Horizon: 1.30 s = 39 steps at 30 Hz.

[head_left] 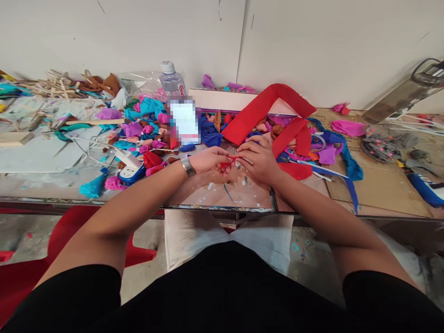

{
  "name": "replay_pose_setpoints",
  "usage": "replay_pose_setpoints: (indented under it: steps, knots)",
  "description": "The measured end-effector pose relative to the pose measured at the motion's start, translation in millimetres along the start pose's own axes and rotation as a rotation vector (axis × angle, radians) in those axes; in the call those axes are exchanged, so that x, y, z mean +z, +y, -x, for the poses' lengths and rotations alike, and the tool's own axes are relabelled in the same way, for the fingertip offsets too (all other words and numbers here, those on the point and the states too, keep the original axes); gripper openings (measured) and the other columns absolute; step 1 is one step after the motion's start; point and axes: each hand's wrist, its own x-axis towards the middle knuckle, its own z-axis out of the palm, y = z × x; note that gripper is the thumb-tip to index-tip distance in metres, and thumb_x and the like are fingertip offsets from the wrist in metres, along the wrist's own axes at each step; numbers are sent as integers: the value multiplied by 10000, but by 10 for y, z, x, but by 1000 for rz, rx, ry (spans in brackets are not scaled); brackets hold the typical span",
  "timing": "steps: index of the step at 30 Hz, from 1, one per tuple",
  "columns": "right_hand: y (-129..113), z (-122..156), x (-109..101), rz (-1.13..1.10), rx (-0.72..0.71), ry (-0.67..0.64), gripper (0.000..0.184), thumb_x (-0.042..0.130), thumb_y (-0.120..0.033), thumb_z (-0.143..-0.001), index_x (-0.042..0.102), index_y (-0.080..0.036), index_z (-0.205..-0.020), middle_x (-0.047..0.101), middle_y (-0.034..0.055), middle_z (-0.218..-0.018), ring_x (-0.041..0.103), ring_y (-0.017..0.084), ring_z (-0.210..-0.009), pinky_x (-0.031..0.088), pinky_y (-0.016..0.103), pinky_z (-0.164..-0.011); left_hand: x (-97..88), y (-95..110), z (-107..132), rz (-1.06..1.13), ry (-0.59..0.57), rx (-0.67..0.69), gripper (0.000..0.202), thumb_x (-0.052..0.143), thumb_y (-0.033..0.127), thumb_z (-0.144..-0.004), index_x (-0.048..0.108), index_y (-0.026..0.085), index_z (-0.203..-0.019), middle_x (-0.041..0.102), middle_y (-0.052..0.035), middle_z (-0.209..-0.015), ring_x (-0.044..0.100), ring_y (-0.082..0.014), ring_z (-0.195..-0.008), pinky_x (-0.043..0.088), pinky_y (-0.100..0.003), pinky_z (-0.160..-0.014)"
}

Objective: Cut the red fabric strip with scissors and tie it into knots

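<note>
Between my two hands, just above the front of the table, is a small piece of red material (229, 160), partly hidden by the fingers. My left hand (214, 159), with a metal watch on the wrist, pinches it from the left. Fingertips of my right hand (257, 156) close on its right end. A long red strip (263, 108) lies folded over the pile behind my right hand, and another red piece (294, 170) rests beside that wrist. Scissors (321, 169) with a pale blade lie to the right, near a blue strip.
Crumpled coloured pieces (138, 125) cover the table's middle. A plastic bottle (172, 81) and a blurred bright phone-like screen (185, 121) stand behind my left hand. A power strip (131, 169) with its cable lies left. Wood sticks (62, 85) heap at far left; cardboard (378, 189) lies right.
</note>
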Motion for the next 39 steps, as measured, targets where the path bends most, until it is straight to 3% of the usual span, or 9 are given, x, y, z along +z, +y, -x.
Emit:
replay_pose_setpoints:
  steps: [6, 13, 17, 20, 26, 33, 36, 39]
  knots:
    - [-35, -10, -48, 43, -86, 28, 227, 624, -393, -1071, 838, -320, -1091, 814, 38, -1123, 554, 306, -1193, 364, 538, -1057, 11, 8, 24, 166, -29, -26, 106, 773, 197, -830, 749, 103, -870, 703, -44, -700, 668, -128, -588, 583, -267, -632]
    - [-71, -20, -63, 64, -63, -3, 238, 604, -379, -1074, 836, -331, -1059, 810, 34, -1141, 567, 313, -1194, 363, 557, -1069, 12, 22, 29, 148, -53, 0, 283, 820, 373, -859, 753, 100, -883, 704, -56, -690, 666, -133, -594, 588, -268, -638]
    - [-40, -7, -42, 40, -52, 28, 195, 663, -409, -1042, 830, -309, -1044, 810, 42, -1121, 575, 312, -1185, 379, 544, -1061, 5, 17, 17, -41, -50, 74, 291, 871, 366, -821, 747, 114, -896, 729, -46, -728, 676, -120, -592, 580, -252, -641]
    - [-9, 3, -13, 7, -51, 67, 174, 700, -412, -1020, 819, -288, -995, 810, 42, -1108, 582, 304, -1174, 396, 527, -1042, 9, -6, 2, -273, -28, 202, 339, 820, 453, -881, 753, 121, -894, 774, -73, -821, 692, -121, -624, 586, -249, -660]
    - [5, -5, 7, 12, -5, 49, 205, 670, -381, -1028, 789, -267, -906, 808, 42, -1106, 569, 306, -1183, 385, 533, -1033, 66, -22, 31, -704, 145, 405, 332, 646, 443, -1010, 778, 155, -909, 814, -67, -886, 745, -139, -724, 553, -229, -711]
    - [16, 5, -1, 0, 35, -20, 181, 676, -388, -1014, 787, -269, -936, 786, 59, -1163, 547, 319, -1230, 358, 545, -1044, 65, -7, 60, -858, 194, 464, 305, 566, 349, -1040, 769, 172, -898, 816, -37, -843, 739, -132, -699, 520, -230, -702]
    - [26, 8, 17, 5, 41, -10, 201, 670, -393, -1020, 788, -267, -917, 790, 58, -1145, 549, 319, -1215, 358, 544, -1043, 66, -34, 47, -841, 169, 430, 204, 609, 283, -987, 741, 177, -873, 810, -31, -808, 751, -142, -697, 546, -235, -711]
    - [27, 7, 28, 9, 33, -6, 212, 666, -401, -1027, 807, -272, -936, 795, 61, -1147, 553, 318, -1212, 362, 546, -1047, 71, -70, 13, -602, 75, 297, 153, 629, 292, -973, 707, 175, -912, 821, -51, -831, 790, -169, -717, 607, -249, -697]
